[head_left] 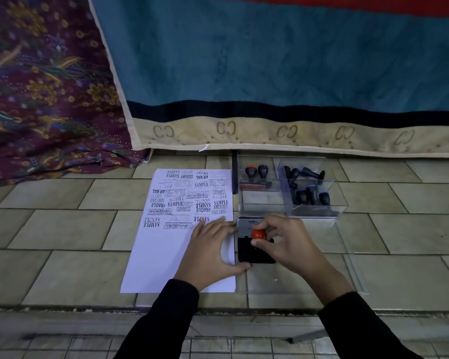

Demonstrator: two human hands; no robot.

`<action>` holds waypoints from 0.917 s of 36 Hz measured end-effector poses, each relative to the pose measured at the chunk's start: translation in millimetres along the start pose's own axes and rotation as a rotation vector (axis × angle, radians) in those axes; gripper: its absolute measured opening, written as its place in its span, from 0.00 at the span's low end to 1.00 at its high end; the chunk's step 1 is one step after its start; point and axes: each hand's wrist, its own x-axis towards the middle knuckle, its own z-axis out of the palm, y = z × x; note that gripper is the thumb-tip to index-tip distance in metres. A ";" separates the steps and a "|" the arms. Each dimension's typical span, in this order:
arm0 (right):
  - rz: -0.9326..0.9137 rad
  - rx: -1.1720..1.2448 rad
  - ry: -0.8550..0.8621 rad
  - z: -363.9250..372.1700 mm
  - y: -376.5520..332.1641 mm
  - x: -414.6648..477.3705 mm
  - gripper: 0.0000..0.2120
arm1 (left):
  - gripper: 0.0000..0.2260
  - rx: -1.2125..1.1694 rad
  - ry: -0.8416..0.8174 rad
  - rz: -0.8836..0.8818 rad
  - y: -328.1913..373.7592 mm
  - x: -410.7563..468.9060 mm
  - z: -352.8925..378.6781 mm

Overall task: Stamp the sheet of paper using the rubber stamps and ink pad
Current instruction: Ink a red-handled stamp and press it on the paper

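A white sheet of paper (pixel 166 244) lies on the tiled floor, its far half covered with black stamp prints. My left hand (pixel 213 252) rests flat on the sheet's right edge, fingers spread, thumb reaching along the front of the ink pad. The black ink pad (pixel 246 251) lies open right of the sheet, its lid (pixel 246 224) folded back. My right hand (pixel 283 242) grips a rubber stamp with a red-orange knob (pixel 258 234), held upright over the pad. Whether the stamp's base touches the ink is hidden.
A clear plastic organiser (pixel 265 203) stands behind the pad, holding two stamps (pixel 255 174) on the left and several dark stamps (pixel 309 187) on the right. A clear lid (pixel 347 268) lies under and right of the pad. A blue blanket (pixel 270 73) and patterned cloth (pixel 36 99) hang behind.
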 end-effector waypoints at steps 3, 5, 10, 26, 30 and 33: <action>0.037 0.009 -0.049 -2.2 1.6 -2.3 0.10 | 0.34 0.004 -0.003 -0.003 0.2 0.5 0.6; 0.064 0.017 -0.043 -1.8 0.5 -0.2 0.10 | 0.34 0.008 0.002 0.002 0.6 1.0 1.0; 0.088 0.013 -0.037 -0.7 -2.0 0.6 0.09 | 0.34 0.012 0.002 0.004 0.5 0.2 0.8; 0.040 -0.083 0.054 7.6 -15.7 -3.1 0.13 | 0.15 -0.012 0.323 -0.315 -57.7 -6.9 -74.8; -0.061 -0.045 0.047 28.3 -38.9 9.1 0.15 | 0.17 0.182 0.235 -0.490 -77.5 -21.9 -69.8; -0.141 -0.087 -0.023 48.8 -51.7 22.1 0.15 | 0.17 0.197 0.218 -0.497 -81.3 -24.5 -64.4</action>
